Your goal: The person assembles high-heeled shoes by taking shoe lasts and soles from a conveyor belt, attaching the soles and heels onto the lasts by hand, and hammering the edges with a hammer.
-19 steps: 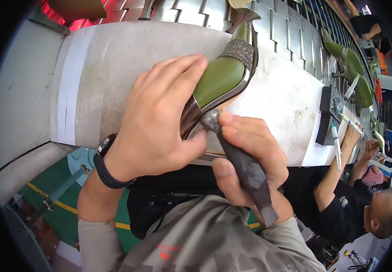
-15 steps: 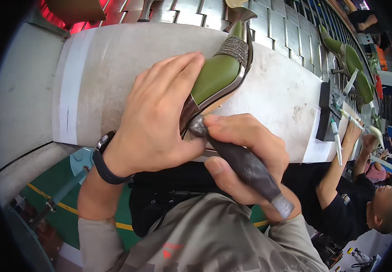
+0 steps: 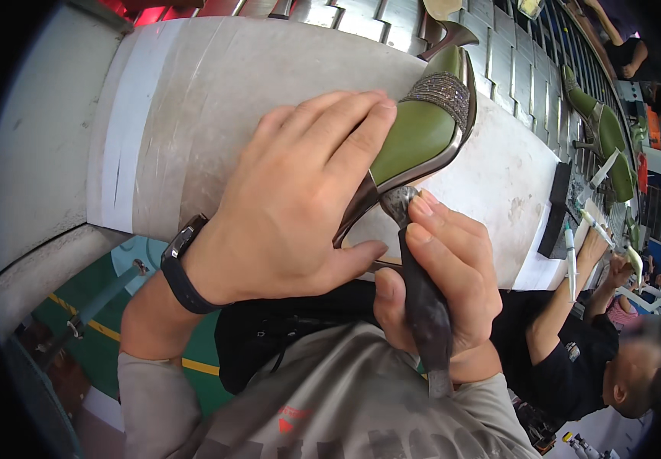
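Note:
A green high-heeled shoe (image 3: 414, 141) with a glittery strap and dark metallic trim lies on its side on the pale work surface. My left hand (image 3: 292, 203) is spread over it, fingers across the upper and thumb near the sole edge, holding it down. In my right hand (image 3: 464, 275) is a hammer-like tool (image 3: 428, 314) with a rounded metal head and a dark wrapped handle. I grip it close to the head, which presses against the shoe's edge beside my left thumb. My left palm hides part of the shoe.
Behind the pale work surface (image 3: 216, 99) runs a slatted metal conveyor (image 3: 502, 69), with a dark heel piece (image 3: 449, 38) on it. More green shoes (image 3: 609, 138) stand at the right. Syringes (image 3: 571, 256) rest at a black block (image 3: 556, 214). A co-worker (image 3: 567, 336) works beside me.
Shoe and hands now appear further right in view. The tool's head has shifted slightly along the shoe's edge toward the strap, and its handle has swung to point more straight down toward me.

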Demonstrator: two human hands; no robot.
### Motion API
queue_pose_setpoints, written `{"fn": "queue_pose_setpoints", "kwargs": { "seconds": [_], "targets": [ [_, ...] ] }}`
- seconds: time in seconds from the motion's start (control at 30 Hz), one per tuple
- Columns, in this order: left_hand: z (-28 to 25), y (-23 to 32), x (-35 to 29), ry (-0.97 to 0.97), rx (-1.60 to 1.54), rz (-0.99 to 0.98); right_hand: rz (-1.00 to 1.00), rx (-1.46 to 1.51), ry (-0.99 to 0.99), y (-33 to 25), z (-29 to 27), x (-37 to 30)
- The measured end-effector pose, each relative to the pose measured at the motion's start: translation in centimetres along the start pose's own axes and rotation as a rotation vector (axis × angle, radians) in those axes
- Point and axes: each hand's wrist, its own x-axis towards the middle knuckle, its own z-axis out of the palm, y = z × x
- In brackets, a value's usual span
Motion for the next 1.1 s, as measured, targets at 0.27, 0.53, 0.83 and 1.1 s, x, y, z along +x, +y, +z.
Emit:
{"fn": "queue_pose_setpoints", "kwargs": {
  "seconds": [0.27,0.53,0.83,1.1],
  "targets": [
    [0.2,0.2,-0.2,0.028,-0.02,-0.001,0.133,0.217,-0.052,-0.5,-0.3,0.4],
    [-1.6,-0.5,-0.2,-0.147,-0.019,0.103,0.256,0.472,-0.19,-0.7,-1.3,0.0],
    [0.5,3.9,3.7,-0.186,0.122,0.037,0.424,0.431,0.2,1.1,-3.6,-4.5],
    [2.2,3.6,4.8,-0.2,0.081,-0.094,0.244,0.449,0.213,3.2,-4.4,-2.1]
  ]
}}
